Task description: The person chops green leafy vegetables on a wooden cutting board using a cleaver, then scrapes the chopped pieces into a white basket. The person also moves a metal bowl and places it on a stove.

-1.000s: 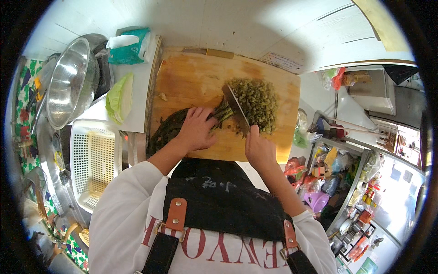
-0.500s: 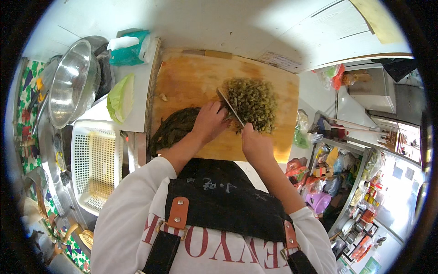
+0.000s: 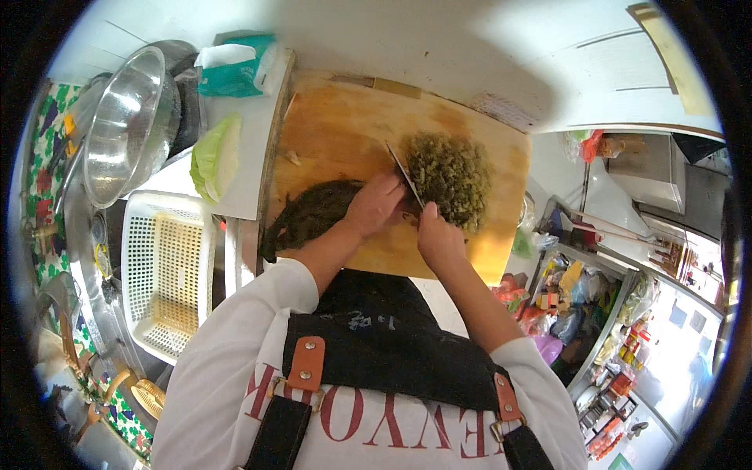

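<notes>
Fingers of the right hand [image 3: 441, 237] hold the knife [image 3: 404, 175], chopped greens [image 3: 454, 176] just past them; I can't tell if the left hand [image 3: 376, 205] grips.

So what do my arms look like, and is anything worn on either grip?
Loose white sleeves end partway up both forearms, leaving the rest bare. Neither the left grip nor the right grip wears a glove, and no watch shows.

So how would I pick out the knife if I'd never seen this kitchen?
Start with the big wooden cutting board in the middle. Its right half carries a mound of chopped greens, and the knife is at that mound's left edge, held in the right hand. It's the thin, straight, slanting strip, unlike the crumbly mound or the long dark greens farther left.
</notes>
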A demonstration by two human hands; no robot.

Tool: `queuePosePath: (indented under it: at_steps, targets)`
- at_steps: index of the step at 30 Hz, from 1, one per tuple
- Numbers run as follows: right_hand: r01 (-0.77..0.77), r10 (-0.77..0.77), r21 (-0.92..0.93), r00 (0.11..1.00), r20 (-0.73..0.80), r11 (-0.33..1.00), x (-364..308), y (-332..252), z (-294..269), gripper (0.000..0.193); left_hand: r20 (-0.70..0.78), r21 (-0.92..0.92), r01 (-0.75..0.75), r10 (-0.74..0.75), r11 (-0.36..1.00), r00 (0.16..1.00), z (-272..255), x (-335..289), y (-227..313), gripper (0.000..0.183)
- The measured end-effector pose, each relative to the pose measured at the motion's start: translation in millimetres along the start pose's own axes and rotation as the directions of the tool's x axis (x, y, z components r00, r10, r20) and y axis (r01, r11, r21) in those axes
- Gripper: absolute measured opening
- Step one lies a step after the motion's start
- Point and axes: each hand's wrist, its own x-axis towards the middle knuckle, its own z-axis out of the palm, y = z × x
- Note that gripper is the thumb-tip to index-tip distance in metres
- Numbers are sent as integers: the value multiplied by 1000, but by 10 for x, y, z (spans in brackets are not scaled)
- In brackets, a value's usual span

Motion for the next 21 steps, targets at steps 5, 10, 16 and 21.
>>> queuePosePath:
  at_steps: [5,10,16,21]
  targets:
    - [48,-45,44,997,-62,998,175,-110,-143,13,40,-122,72,-68,990,997,-54,7,55,29]
    - [-63,62,3,992,114,998,-219,-138,-324,18,-46,-50,76,-78,996,996,-65,9,91,29]
    - [9,-2,125,999,-53,992,203,-148,-4,16,44,-72,84,-81,994,996,-144,29,124,27]
    - [-67,59,114,995,77,991,-210,-250,-386,13,-44,13,2,-1,1000,999,-84,-116,-2,32]
